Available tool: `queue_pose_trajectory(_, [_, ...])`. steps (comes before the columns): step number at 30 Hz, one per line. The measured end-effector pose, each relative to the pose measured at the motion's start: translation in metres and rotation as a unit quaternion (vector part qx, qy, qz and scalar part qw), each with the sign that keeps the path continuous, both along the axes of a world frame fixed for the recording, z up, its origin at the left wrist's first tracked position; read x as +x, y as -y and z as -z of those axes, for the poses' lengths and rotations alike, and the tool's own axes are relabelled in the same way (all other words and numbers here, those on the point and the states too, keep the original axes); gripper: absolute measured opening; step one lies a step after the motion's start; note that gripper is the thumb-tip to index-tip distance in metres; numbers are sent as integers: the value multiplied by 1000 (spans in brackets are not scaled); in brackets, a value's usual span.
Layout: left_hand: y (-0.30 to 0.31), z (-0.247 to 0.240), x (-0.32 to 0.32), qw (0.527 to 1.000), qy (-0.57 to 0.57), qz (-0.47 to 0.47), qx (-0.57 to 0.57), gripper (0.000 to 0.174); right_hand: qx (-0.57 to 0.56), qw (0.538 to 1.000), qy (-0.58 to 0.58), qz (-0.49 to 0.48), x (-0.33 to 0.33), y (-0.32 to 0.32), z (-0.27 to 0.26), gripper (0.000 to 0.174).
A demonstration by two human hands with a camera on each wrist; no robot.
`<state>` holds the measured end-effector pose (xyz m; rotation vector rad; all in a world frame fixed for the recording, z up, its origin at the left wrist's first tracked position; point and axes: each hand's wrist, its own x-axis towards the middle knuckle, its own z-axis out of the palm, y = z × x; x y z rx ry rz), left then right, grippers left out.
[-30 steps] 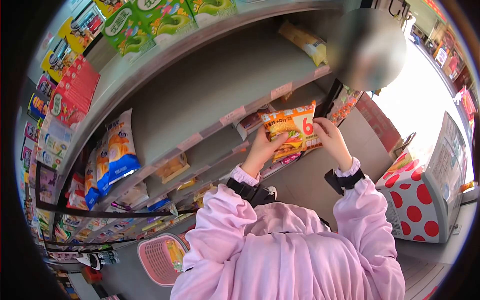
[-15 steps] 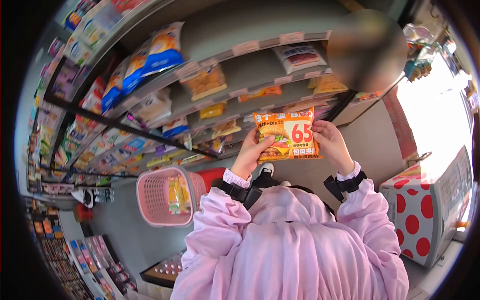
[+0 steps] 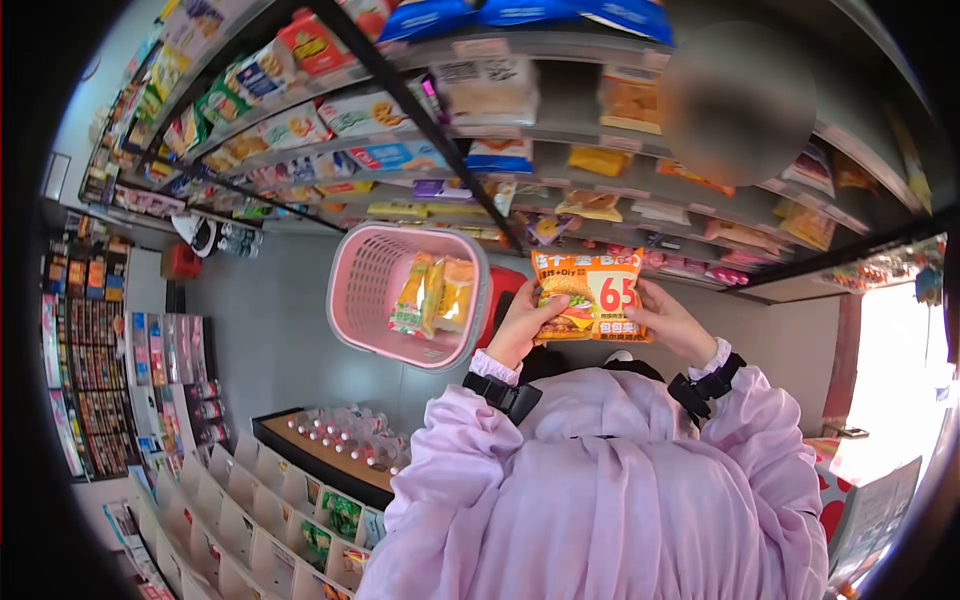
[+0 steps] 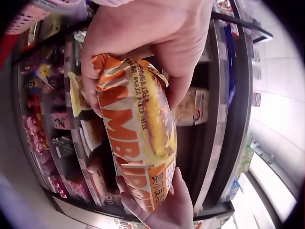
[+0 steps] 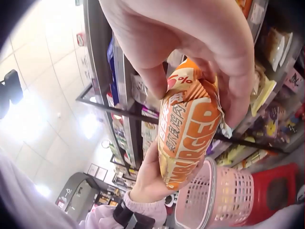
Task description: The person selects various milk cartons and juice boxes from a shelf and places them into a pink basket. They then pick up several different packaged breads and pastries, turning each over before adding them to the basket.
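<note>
1. The burger packet was up in the air, held between both hands, with the shelves beyond it and the pink basket off to its left.
2. Left grip was clamped on one end, thumb over the printed front and fingers round the other side. Right grip had the opposite end pinched between thumb and fingers. Both were properly on it, no guessing needed from my seat.
3. Weight: I figured light. It looked like a thin wrapper with food inside, so one hand could probably have managed it; two just made it easier to hold level.
4. Stiffness: soft, I'd say. The wrapper was creased near the ends and plump through the middle in both wrist views. I reckoned a hard squeeze on that bulge could squash the contents or pop a seam.
5. Slip: the film had a bit of shine, so I wouldn't have trusted a lazy one-finger hold.
6. Where I'd have grabbed it: the ends, thumb in front, fingers spread behind, gentle pressure. Pretty much how those hands had it, tbh.
</note>
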<state>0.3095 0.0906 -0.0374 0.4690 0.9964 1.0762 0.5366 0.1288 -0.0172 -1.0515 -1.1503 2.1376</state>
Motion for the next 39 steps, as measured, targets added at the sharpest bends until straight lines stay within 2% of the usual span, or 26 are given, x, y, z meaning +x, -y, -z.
queue_pose_trajectory(2, [15,12,-41,998,1,-48,-28,44,3,999,28,-26,-39,-7,20,65])
queue_pose_trajectory(6, [31,34,-121,986,29,-147,-79,37,-87,995,16,-44,-131,-19,11,56])
queue_pose_trajectory(8, [35,29,-155,978,12,-194,-70,35,-113,992,-17,-58,-174,-23,32,49])
queue_pose_trajectory(10, [42,49,-192,975,11,-207,-81,34,-117,986,24,-120,-215,-32,41,47])
queue_pose_trajectory(13, [56,81,-239,962,13,-224,-157,35,-170,971,-18,-168,-270,-39,78,47])
queue_pose_trajectory(16, [68,111,-269,945,51,-273,-171,35,-204,961,-28,-186,-313,-45,79,46])
queue_pose_trajectory(17, [72,119,-279,941,61,-279,-180,37,-221,954,41,-197,-324,-46,107,44])
queue_pose_trajectory(20, [72,133,-303,920,121,-307,-210,36,-249,940,62,-223,-359,-59,105,40])
queue_pose_trajectory(23, [72,168,-324,915,139,-312,-212,35,-263,938,79,-211,-384,-62,161,41])
queue_pose_trajectory(24, [69,175,-333,915,146,-314,-209,35,-272,938,74,-204,-396,-66,162,42])
queue_pose_trajectory(25, [67,182,-341,910,150,-323,-211,35,-249,946,103,-179,-407,-68,157,39])
queue_pose_trajectory(29, [55,210,-366,904,152,-320,-238,34,-151,967,163,-128,-443,-75,198,35])
queue_pose_trajectory(32, [43,226,-375,883,183,-358,-243,33,-49,966,216,-133,-462,-78,218,39])
queue_pose_trajectory(36, [30,242,-377,884,165,-354,-259,33,-5,990,102,-94,-472,-78,238,45])
queue_pose_trajectory(37, [30,246,-377,884,170,-358,-247,33,-26,983,108,-149,-469,-82,238,51])
queue_pose_trajectory(39, [30,256,-375,889,182,-357,-221,34,86,980,117,-133,-461,-81,229,57])
